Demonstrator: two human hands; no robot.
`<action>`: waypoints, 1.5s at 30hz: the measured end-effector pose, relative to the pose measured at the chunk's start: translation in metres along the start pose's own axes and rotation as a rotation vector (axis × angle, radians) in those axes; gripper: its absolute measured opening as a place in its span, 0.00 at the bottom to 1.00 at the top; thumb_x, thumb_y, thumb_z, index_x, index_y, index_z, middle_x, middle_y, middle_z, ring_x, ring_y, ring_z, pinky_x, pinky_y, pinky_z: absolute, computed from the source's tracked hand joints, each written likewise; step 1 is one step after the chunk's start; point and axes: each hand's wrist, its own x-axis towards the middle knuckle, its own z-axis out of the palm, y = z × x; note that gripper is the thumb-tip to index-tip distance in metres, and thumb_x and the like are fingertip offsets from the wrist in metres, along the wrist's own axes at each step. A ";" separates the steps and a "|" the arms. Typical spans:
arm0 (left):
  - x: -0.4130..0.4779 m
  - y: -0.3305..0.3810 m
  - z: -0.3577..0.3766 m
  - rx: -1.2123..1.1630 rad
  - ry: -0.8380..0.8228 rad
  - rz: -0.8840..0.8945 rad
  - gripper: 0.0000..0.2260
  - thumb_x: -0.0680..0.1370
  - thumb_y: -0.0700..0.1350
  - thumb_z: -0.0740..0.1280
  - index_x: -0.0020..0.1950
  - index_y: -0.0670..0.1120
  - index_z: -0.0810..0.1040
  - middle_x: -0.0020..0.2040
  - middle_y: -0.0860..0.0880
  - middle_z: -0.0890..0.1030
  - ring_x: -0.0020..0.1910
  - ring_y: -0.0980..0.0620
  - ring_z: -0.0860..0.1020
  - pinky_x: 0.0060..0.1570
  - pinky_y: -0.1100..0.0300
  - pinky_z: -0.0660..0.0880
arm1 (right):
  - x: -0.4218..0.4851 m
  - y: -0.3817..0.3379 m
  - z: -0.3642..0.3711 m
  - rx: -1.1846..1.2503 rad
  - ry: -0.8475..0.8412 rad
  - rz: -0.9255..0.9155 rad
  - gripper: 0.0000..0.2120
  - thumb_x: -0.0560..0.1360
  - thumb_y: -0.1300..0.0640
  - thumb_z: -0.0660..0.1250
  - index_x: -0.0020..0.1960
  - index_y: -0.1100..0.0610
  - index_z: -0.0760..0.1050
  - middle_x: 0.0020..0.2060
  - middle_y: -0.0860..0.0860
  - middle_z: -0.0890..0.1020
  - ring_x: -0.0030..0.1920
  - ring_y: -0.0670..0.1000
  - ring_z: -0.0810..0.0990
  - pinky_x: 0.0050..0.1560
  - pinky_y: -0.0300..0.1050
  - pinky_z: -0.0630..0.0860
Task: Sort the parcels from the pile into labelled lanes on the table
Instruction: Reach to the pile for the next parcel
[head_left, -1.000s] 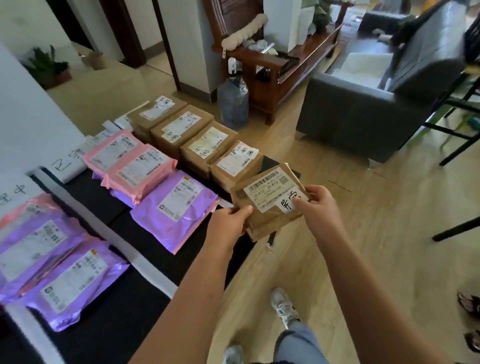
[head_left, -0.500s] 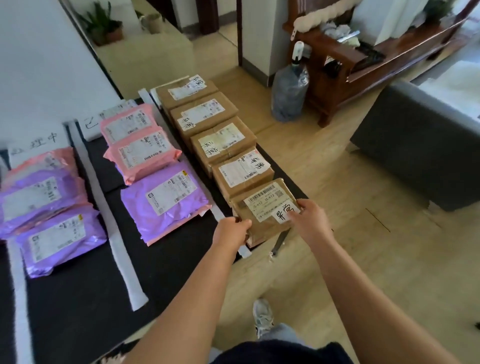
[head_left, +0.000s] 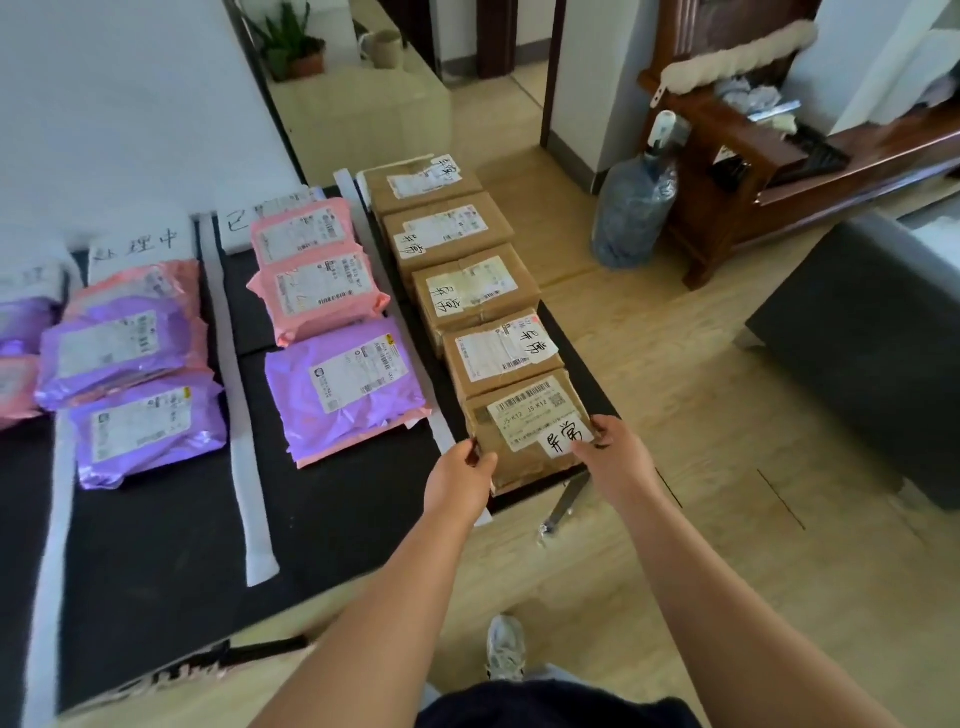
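A brown cardboard parcel (head_left: 524, 423) with a barcode label and a handwritten white tag lies at the near end of the rightmost lane, touching the box behind it. My left hand (head_left: 457, 480) grips its near left corner. My right hand (head_left: 613, 460) holds its right edge beside the tag. Behind it several brown boxes (head_left: 478, 296) run in a row toward the wall. The black table (head_left: 322, 514) is split by white strips (head_left: 244, 415) into lanes.
Pink and purple mailer bags (head_left: 337, 384) fill the middle lane, and more purple bags (head_left: 140, 421) lie in the left lanes. Handwritten lane labels (head_left: 135, 247) sit by the wall. A water jug (head_left: 634, 208), wooden bench and grey sofa (head_left: 872, 353) stand right.
Both hands brought the brown parcel down from mid-air onto the table's right lane, against the row of boxes. The camera turned left toward the table.
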 end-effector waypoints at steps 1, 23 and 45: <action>0.000 0.000 -0.001 0.017 0.005 0.001 0.21 0.81 0.53 0.62 0.73 0.50 0.71 0.60 0.49 0.81 0.55 0.48 0.80 0.53 0.52 0.79 | -0.001 0.000 -0.001 -0.007 0.006 -0.013 0.21 0.80 0.55 0.67 0.71 0.55 0.68 0.61 0.52 0.81 0.43 0.47 0.80 0.30 0.35 0.70; -0.095 -0.108 -0.207 -0.281 0.492 0.020 0.24 0.82 0.54 0.61 0.77 0.49 0.65 0.69 0.51 0.74 0.64 0.51 0.75 0.51 0.62 0.70 | -0.154 -0.144 0.149 -0.091 0.015 -0.571 0.19 0.81 0.47 0.64 0.69 0.53 0.73 0.65 0.55 0.73 0.62 0.56 0.76 0.62 0.51 0.73; -0.258 -0.398 -0.443 -0.378 0.785 -0.127 0.22 0.82 0.52 0.64 0.75 0.49 0.69 0.71 0.50 0.74 0.67 0.51 0.74 0.66 0.56 0.70 | -0.435 -0.215 0.453 -0.152 -0.435 -0.873 0.19 0.80 0.50 0.66 0.71 0.49 0.72 0.68 0.45 0.73 0.68 0.46 0.71 0.66 0.43 0.68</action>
